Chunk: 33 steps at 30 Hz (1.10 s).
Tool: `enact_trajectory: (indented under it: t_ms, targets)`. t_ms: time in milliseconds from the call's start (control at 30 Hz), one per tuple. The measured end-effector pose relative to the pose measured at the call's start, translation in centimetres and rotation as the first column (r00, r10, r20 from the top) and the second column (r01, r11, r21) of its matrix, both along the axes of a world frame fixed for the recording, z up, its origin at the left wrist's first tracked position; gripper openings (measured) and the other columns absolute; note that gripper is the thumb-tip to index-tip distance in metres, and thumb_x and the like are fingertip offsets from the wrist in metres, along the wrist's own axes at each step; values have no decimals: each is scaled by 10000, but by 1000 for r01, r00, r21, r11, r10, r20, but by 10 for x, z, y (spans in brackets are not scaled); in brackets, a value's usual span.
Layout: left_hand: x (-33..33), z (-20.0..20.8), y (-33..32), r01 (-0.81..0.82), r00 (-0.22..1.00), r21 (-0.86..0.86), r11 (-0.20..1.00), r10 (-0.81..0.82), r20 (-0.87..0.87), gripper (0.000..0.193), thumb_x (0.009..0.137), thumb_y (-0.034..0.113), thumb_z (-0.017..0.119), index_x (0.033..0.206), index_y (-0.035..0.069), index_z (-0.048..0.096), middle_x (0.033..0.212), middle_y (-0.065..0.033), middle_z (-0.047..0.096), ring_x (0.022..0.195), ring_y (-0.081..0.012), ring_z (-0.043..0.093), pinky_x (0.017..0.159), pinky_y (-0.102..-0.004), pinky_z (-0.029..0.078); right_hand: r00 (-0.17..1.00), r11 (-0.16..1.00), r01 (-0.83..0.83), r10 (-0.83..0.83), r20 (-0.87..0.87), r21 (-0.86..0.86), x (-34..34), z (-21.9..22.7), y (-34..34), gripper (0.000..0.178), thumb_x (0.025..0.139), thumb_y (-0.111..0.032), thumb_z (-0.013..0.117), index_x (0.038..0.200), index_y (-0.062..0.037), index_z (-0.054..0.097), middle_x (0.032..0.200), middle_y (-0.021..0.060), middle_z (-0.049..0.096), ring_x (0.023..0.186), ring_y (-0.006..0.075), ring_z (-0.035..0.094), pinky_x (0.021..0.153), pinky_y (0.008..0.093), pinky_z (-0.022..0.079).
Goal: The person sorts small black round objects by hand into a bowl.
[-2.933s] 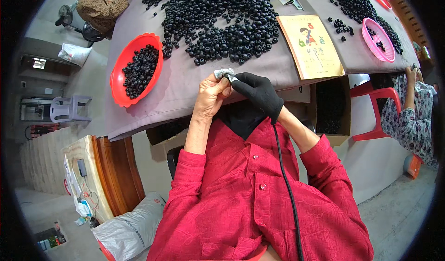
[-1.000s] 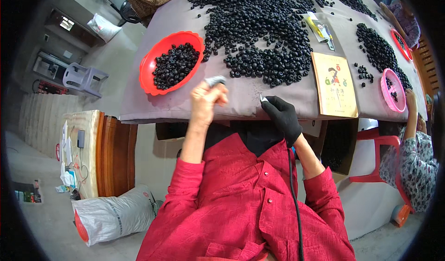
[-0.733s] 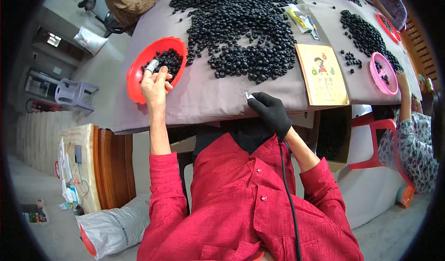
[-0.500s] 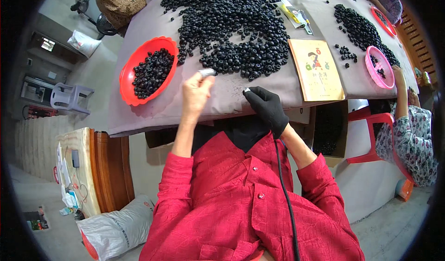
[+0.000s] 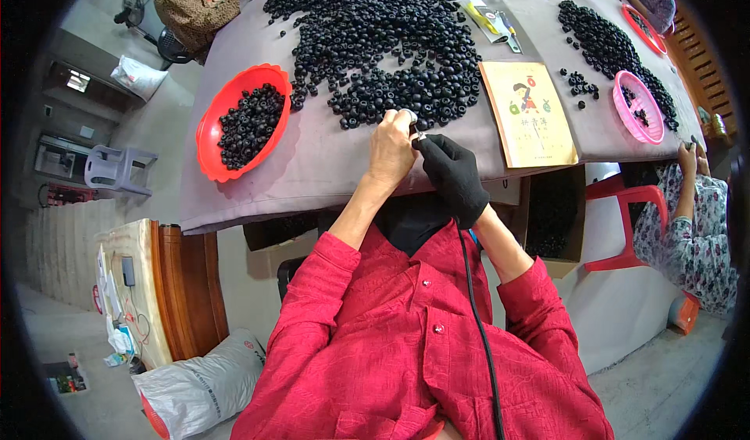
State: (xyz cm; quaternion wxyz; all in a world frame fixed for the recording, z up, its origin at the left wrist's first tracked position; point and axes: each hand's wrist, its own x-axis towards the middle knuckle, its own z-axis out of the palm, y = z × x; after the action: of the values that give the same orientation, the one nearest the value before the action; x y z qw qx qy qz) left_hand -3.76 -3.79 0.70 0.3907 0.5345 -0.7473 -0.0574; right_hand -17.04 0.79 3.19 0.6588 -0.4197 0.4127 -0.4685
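1. The bare left hand (image 5: 388, 153) is seen closed around a small pale, rounded piece (image 5: 406, 115), which is pinched at the fingertips just above the near edge of the worktop (image 5: 312, 167)
2. The right hand (image 5: 453, 176), in a black glove, is closed around a thin tool whose pale tip (image 5: 420, 136) is pointed up and to the left, toward the pale piece; the tool's body is hidden in the glove, and a black cable (image 5: 476, 323) is trailed from it down over the red shirt
3. The piece is held just above and to the left of the tool tip, the two almost touching; whether they meet cannot be told. Both hands are side by side, the left one being the nearer to the piece
4. The big heap of black beads (image 5: 375, 42) is spread just beyond the hands, its nearest beads close to the left fingertips
5. A red bowl (image 5: 209, 139) holding more black beads is set well to the left; a pink basket (image 5: 625, 116) is set well to the right
6. A yellow booklet (image 5: 527, 112), oblong, with a cartoon figure on its cover, is laid just right of the hands, its long axis running away from the person
7. A flat clear packet (image 5: 492, 22) with yellow and green contents is laid farther back, beside the heap
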Motion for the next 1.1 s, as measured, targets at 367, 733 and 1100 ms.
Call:
enact_trajectory:
  t_ms: [367, 733, 1100]
  targets:
    - [16, 11, 10, 134, 964, 272, 953, -62, -259, 109, 803, 54, 550, 888, -15, 548, 764, -171, 603, 614, -308, 589, 539, -364, 485, 999, 999, 31, -31, -25, 14, -1, -2, -2, 256, 844, -248, 595, 989, -39, 626, 647, -75, 475, 544, 11, 383, 467, 180, 296]
    - [21, 20, 40, 451, 564, 348, 822, 39, -825, 112, 810, 29, 611, 921, 13, 623, 688, 5, 593, 545, -42, 510, 487, -173, 417, 999, 1000, 2, -1, -32, 24, 1, 0, 0, 266, 857, -217, 578, 1051, -37, 607, 718, -72, 519, 572, -1, 387, 484, 162, 299]
    - [29, 9, 41, 465, 344, 328, 823, 173, -923, 196, 811, 40, 612, 1004, 14, 616, 774, -46, 634, 597, -89, 562, 528, -206, 465, 992, 981, -100, 85, -93, -169, 6, -10, 1, 310, 850, -203, 587, 1080, 6, 575, 959, 22, 607, 849, 72, 518, 728, 221, 430]
